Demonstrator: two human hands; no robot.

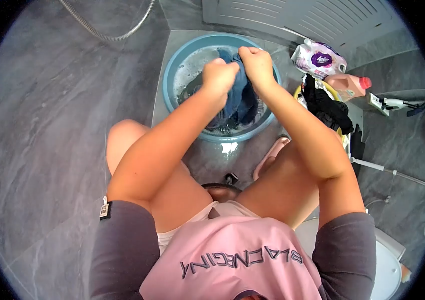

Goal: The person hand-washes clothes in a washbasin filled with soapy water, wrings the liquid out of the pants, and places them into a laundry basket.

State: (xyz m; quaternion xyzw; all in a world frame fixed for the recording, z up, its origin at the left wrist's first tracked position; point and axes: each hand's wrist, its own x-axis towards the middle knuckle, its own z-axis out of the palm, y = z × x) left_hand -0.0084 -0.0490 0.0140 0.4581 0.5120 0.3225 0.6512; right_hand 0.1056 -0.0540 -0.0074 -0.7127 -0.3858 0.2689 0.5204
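Blue cloth point(242, 92) hangs bunched from the person's two hands, just over the basin, its lower folds down among the wet things inside. From where I stand, the left hand point(220, 77) is curled tight round one gathered part, and the right hand point(258, 65), just beside it toward 1 o'clock, is closed on another, fingers folded in.

Counting from the middle of the round blue basin point(170, 82), with 12 away from the person, suds point(187, 67) float on the water around 10 o'clock, and dark fabric point(191, 90) lies soaking around 9. Outside the rim, a white and purple pack point(321, 59) sits at 2 o'clock, with a pink bottle point(347, 86), red-capped and tilted, at 3. Nearer 4 stands a yellow-rimmed container point(333, 91), black clothing point(322, 102) heaped over it. A pink slipper point(271, 152) shows at 5, and a metal hose point(105, 36) loops at 10.
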